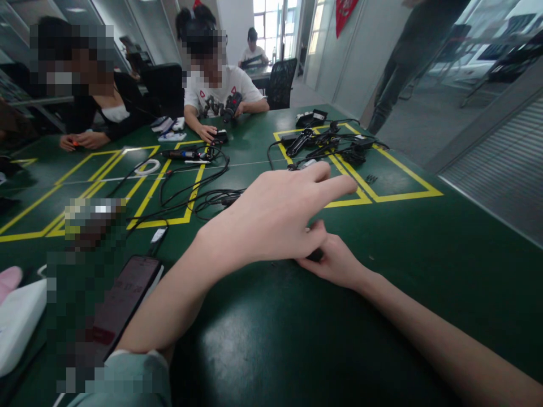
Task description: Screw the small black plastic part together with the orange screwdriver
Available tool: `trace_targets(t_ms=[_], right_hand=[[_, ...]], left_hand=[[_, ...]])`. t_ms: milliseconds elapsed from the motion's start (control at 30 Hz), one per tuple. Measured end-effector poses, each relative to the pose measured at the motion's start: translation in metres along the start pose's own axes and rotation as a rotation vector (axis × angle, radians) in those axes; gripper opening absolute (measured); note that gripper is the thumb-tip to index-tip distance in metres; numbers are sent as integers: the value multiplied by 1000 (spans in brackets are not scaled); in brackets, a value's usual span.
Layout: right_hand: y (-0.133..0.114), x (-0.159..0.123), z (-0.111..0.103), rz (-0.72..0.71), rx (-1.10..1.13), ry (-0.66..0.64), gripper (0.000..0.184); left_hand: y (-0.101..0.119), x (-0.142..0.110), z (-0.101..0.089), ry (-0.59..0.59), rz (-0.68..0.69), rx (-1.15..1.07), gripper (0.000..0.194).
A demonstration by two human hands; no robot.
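My left hand (278, 212) reaches in from the lower left, palm down above the green table (254, 345). Two of its fingers stretch out to the right, while its thumb side is closed in a pinch against my right hand (335, 260). Thumb and fingers of the right hand are bent together low over the tabletop. A small dark patch shows between the two hands; whether it is an object or shadow I cannot make out. Beside my left forearm lies a phone (138, 282) with a cable plugged in at its far end.
Black cables (212, 198) and a dark handheld device (186, 154) lie beyond my left hand. More black gear (303, 141) sits inside yellow tape outlines (407, 198). A white box (21, 322) stands at left. Two people (224, 85) sit across the table; another person (399, 62) stands at right.
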State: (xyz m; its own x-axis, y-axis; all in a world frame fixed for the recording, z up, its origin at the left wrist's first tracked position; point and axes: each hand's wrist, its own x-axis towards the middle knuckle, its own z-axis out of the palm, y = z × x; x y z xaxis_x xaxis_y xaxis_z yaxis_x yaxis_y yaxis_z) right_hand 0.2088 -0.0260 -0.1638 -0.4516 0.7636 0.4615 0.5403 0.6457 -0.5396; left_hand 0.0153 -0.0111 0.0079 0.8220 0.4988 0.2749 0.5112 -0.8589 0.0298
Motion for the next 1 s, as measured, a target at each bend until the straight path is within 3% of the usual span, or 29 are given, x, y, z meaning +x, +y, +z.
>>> trace_targets(t_ms=[133, 300, 633, 800, 1000], right_hand=[[-1, 1, -1, -11, 13, -2, 18], [-1, 1, -1, 8, -12, -11, 10], [-1, 0, 0, -24, -14, 11, 13], [-1, 1, 0, -46, 16, 11, 16], [0, 1, 0, -36, -17, 2, 14]], left_hand=[[-1, -1, 0, -6, 7, -14, 45], [-1, -1, 0, 2, 1, -19, 41], [-2, -1, 0, -7, 1, -29, 38], [-2, -2, -2, -38, 30, -36, 46], [-3, -2, 0, -8, -5, -31, 39]])
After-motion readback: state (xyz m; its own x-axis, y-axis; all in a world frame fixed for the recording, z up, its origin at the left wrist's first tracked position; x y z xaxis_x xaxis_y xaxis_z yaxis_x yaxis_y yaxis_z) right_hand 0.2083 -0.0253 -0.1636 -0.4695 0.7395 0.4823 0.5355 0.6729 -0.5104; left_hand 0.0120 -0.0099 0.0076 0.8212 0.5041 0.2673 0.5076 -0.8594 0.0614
